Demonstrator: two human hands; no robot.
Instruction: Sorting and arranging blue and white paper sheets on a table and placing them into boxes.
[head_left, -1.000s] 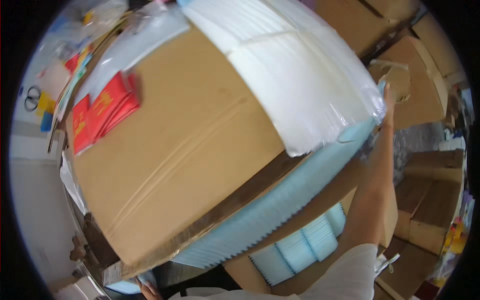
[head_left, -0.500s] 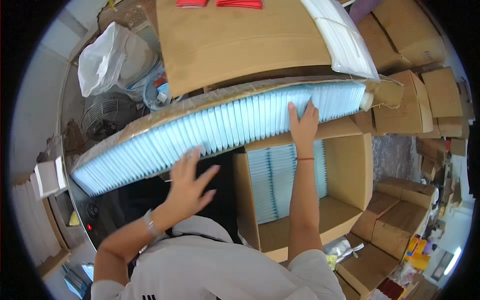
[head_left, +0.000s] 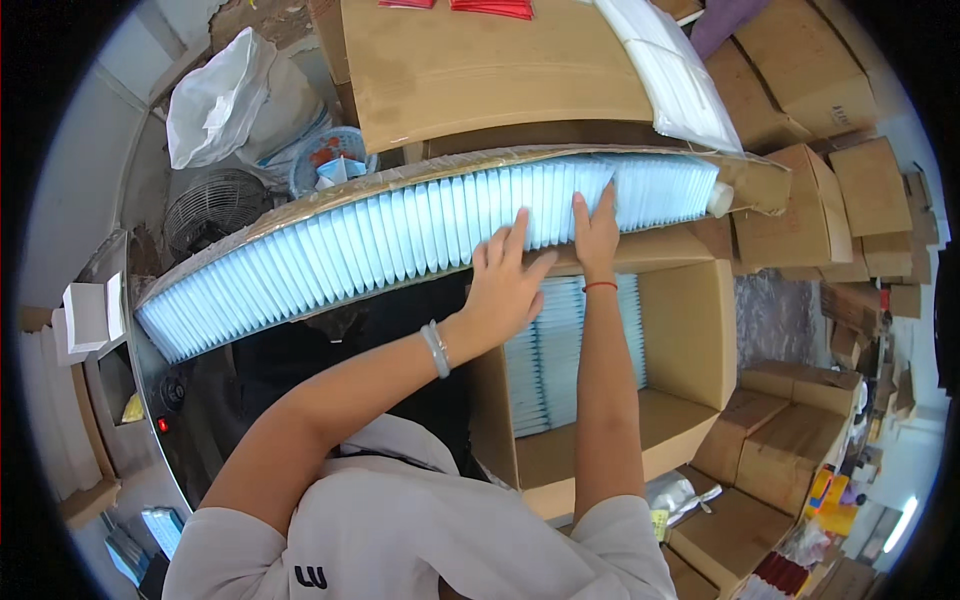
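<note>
A long row of thin light-blue packets (head_left: pixel 400 236) stands on edge in a shallow cardboard trough (head_left: pixel 290 212) in front of me. My right hand (head_left: pixel 597 238) reaches to the right part of the row, its stretched fingers resting against the packets at a small break in the line. Nearer the middle, my left hand (head_left: pixel 508 288) has its fingers spread, the tips at the front edge of the row, and holds nothing. Below both hands an open cardboard carton (head_left: pixel 690 330) contains more of these blue packets (head_left: pixel 560 345), packed in columns; my right forearm covers part of them.
Behind the trough lies a large cardboard sheet (head_left: pixel 490 80) with white plastic sleeves (head_left: pixel 685 85) on its right. A fan (head_left: pixel 215 215), a blue basket (head_left: pixel 325 155) and a white sack (head_left: pixel 225 100) are at the far left. Stacked cartons (head_left: pixel 790 205) stand on the right.
My left hand has moved right along the row, closer to my right hand. My right hand stays at nearly the same spot on the packets.
</note>
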